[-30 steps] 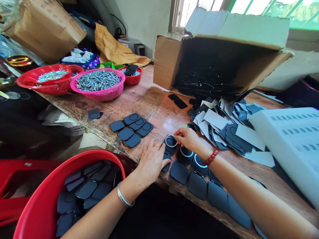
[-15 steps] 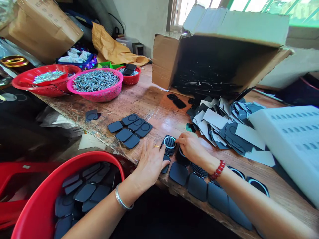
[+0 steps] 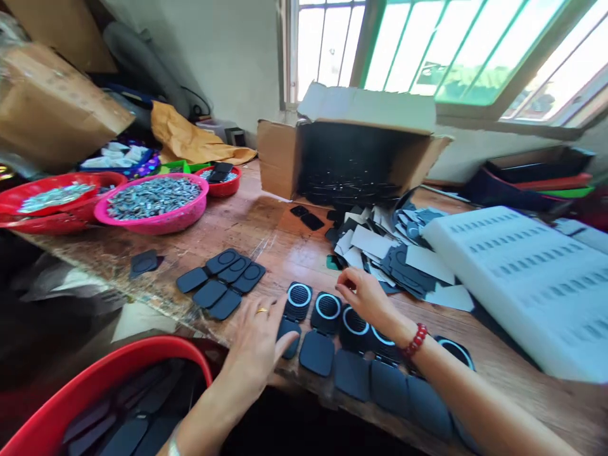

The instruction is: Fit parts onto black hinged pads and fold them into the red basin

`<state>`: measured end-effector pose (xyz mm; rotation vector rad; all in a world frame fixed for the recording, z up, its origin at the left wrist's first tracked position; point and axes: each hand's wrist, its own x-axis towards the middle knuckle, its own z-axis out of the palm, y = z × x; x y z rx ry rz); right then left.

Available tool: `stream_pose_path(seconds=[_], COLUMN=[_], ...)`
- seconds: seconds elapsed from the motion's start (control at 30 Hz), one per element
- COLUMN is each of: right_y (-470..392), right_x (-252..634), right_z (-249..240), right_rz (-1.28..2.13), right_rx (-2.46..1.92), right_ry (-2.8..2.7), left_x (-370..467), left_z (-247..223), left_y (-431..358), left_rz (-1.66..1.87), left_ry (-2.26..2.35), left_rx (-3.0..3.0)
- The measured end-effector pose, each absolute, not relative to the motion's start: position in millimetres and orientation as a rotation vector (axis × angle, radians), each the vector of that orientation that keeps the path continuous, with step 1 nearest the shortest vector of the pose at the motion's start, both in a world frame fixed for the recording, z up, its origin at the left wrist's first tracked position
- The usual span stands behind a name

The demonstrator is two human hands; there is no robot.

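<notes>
Along the table's front edge runs a row of black hinged folding cases, their lower flaps laid flat and their upper halves carrying a pale ring around a ribbed centre. My left hand [image 3: 254, 339] is open, fingers stretched and thumb apart, beside the leftmost folding case [image 3: 299, 300] and partly over its lower flap [image 3: 287, 337]. Above the row, my right hand [image 3: 365, 294] has its fingers curled and thumb and fingertips close together. Whatever they pinch, if anything, cannot be made out. Below it lie another ringed case [image 3: 327, 306] and its plain flap [image 3: 317, 352].
Closed-looking black pads [image 3: 221, 285] lie left on the table. A red tub [image 3: 190, 354] holds more pads. Behind stand a pink bowl of metal pins [image 3: 156, 218], an open cardboard box [image 3: 278, 155], a pile of grey and white sheets [image 3: 380, 244] and a white foam tray [image 3: 517, 285].
The view has tilted up and turned right, showing more window. My right hand has lifted off the leftmost case's ring and moved right. My left hand stays beside that case.
</notes>
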<state>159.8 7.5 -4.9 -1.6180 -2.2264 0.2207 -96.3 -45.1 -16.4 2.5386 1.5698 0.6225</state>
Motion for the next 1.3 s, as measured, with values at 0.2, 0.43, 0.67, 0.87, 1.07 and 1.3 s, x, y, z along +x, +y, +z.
stream_pose_path(seconds=[0.2, 0.43, 0.67, 0.87, 1.07, 1.3], right_y=[7, 6, 2, -6, -5, 15], right_x=[253, 300, 306, 298, 307, 336], right_z=[0, -16, -26, -24, -14, -8], right_rz=[-0.022, -0.147, -0.193, -0.217, -0.166, -0.107], right_rx=[-1.972, -2.237, -2.361, -2.315, -2.260, -2.308], right_ry=[-1.907, -1.824, -1.844, -2.003, -2.113, -2.061], left_x=[-97, -63, -50, -53, -49, -48], left_z=[-16, -13, -12, -10, -5, -7], left_y=[-66, -88, -93, -96, -100, -103], left_rz=[0.899, 1.164, 1.179, 1.147, 1.133, 1.136], left_ry=[1.371, 1.176, 1.072, 1.128, 1.097, 1.062], left_rx=[2.397, 2.302, 2.328, 2.318, 2.315, 2.297])
